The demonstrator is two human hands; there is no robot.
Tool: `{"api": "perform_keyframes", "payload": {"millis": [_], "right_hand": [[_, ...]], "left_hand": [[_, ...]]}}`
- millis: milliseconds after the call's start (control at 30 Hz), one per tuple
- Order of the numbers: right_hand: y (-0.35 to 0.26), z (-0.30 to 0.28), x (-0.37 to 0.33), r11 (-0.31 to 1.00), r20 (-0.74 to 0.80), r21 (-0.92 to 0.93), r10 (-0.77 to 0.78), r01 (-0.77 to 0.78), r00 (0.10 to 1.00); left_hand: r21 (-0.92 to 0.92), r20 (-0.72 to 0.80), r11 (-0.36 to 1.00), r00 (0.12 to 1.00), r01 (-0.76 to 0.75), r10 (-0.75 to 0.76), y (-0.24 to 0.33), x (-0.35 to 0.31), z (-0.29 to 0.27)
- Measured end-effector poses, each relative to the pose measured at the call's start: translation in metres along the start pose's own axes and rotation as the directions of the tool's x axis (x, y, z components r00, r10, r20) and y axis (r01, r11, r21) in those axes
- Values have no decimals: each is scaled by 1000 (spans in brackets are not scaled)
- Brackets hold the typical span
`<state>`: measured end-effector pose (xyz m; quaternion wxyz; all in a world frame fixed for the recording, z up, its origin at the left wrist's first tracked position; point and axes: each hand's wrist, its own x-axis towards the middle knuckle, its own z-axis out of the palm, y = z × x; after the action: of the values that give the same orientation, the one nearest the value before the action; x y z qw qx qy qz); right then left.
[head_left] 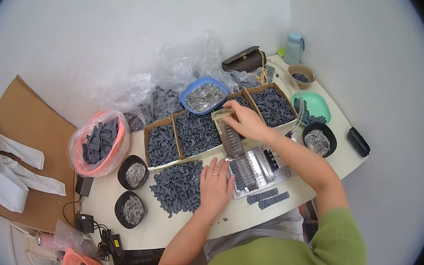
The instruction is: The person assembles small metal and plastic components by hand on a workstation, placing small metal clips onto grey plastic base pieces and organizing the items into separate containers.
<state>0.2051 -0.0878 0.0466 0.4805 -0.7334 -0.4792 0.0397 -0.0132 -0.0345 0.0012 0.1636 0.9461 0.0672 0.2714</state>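
Two bare hands show in my head view, and only one clearly has a grip. The right hand (244, 121) has its fingers bent over the far end of a clear slotted plate (233, 143); the left hand (216, 184) lies with fingers extended and thumb apart, with nothing visible in it. Whether its fingertips press on the metal fixture (269, 168) beside them, I cannot tell. The plate stretches from the fixture's left side toward the divided cardboard tray (178, 137).

From here I'd judge the plate stiff, fairly light and rather slick, probably brittle at its corners (clear plastic, by the look of it). I would hold it by that far end, fingers over the rim, clear of the slots. The fixture looks heavy and rigid, best steadied by its edge. The small grey pieces (177, 187) heaped left of the left hand seem light and easily scattered; I'd pinch those singly, by their sides.
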Motion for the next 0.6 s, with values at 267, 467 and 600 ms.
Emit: {"api": "perform_keyframes", "payload": {"millis": [267,467,600], "right_hand": [[-41,-24,-142,488,275,-399,-744,776,609],[-58,-10,-181,559,343,-507,-568,656,749],[-60,-8,-183,518,402,-524,-549,676,733]], "left_hand": [[-246,-264,966,954,72,-139,-8,4,-23],[-249,-255,967,960,55,-120,-2,3,-26],[-260,-238,964,964,59,-123,-3,2,-24]]}}
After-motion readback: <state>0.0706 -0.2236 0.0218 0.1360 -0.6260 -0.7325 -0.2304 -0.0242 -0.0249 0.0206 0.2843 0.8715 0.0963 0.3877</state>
